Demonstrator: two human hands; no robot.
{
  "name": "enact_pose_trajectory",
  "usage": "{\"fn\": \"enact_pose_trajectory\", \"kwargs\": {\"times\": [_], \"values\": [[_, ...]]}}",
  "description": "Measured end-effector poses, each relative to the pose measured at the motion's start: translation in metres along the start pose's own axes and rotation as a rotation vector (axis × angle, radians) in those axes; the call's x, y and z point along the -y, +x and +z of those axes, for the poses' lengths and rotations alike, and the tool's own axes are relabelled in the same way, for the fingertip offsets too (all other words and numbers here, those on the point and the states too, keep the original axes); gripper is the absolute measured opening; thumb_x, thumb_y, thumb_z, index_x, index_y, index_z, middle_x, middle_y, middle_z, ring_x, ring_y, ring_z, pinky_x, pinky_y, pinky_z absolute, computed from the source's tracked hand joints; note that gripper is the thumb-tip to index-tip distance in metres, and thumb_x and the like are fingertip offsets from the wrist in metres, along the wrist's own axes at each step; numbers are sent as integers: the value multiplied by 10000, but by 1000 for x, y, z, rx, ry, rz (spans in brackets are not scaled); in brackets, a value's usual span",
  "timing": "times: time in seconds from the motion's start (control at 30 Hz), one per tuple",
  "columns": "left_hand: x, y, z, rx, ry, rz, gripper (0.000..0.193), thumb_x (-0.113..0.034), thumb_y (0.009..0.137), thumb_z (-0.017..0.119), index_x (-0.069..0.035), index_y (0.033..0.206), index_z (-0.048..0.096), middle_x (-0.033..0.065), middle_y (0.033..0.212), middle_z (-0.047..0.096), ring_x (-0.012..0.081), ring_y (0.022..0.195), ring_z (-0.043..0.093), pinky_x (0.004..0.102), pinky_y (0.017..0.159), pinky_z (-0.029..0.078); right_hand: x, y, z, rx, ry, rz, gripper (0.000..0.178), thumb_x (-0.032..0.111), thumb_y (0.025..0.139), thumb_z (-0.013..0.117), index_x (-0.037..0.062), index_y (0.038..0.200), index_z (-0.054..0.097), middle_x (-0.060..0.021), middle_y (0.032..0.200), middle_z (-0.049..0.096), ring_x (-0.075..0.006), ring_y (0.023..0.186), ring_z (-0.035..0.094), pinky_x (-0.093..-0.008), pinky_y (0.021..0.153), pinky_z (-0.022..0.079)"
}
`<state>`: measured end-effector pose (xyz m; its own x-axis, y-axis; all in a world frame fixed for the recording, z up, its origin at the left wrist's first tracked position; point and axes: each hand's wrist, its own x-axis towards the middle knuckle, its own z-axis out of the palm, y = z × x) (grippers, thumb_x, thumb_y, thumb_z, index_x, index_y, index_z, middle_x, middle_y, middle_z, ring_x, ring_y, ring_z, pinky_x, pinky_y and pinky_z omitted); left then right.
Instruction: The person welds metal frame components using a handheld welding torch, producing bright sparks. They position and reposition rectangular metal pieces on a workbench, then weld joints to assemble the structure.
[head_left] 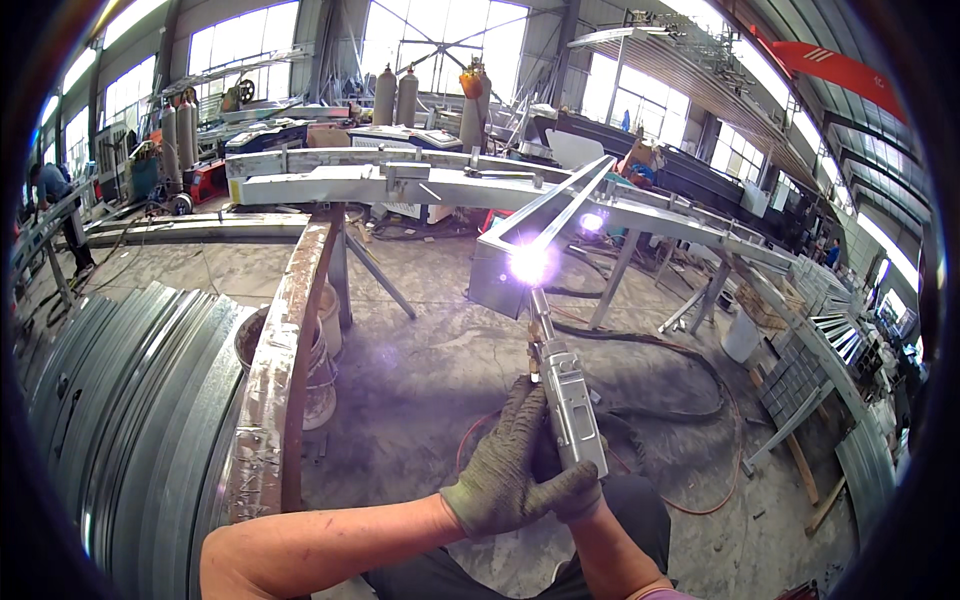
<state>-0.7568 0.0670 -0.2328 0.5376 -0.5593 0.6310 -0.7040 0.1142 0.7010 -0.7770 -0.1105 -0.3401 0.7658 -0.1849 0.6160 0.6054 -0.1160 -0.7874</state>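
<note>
A grey handheld welding gun point(575, 405) points away from me, its narrow nozzle at a glaring white-violet arc. The arc burns on the top edge of a metal box-shaped piece point(496, 276). From that piece a pair of metal bars point(560, 205) slants up toward the long beam behind. My left hand point(505, 465), in a dark knitted glove, is closed around the gun's underside. Against it, at the rear of the gun, my gloved right hand point(570, 492) is also closed on the gun, most of its fingers hidden. Glare hides the nozzle tip's contact.
A rusty beam point(275, 390) runs along my left, beside stacked metal sheets point(140, 400) and a dirty bucket point(318, 380). Dark hoses point(690, 350) curl over the floor at right. A long metal beam point(400, 185) spans ahead; gas cylinders point(385, 97) stand beyond.
</note>
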Motion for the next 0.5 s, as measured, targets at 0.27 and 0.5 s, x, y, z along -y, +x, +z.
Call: {"fn": "enact_pose_trajectory", "kwargs": {"times": [0.27,0.5], "values": [[6,-12,9,-54,58,6,1016,-454,942,828,59,1646,305,339,1641,384,485,1537,420,515,1268,346,13,1,15,-86,361,195,278,75,973,805,-16,1217,706,-35,1095,744,-122,970,701,-318,825,586],[1,-5,5,-17,-13,28,1062,-437,961,819,80,1676,228,345,1687,329,464,1597,346,498,1299,306,23,2,16,-151,541,306,259,36,969,806,-12,1203,704,-29,1088,739,-113,959,693,-308,817,581]]}}
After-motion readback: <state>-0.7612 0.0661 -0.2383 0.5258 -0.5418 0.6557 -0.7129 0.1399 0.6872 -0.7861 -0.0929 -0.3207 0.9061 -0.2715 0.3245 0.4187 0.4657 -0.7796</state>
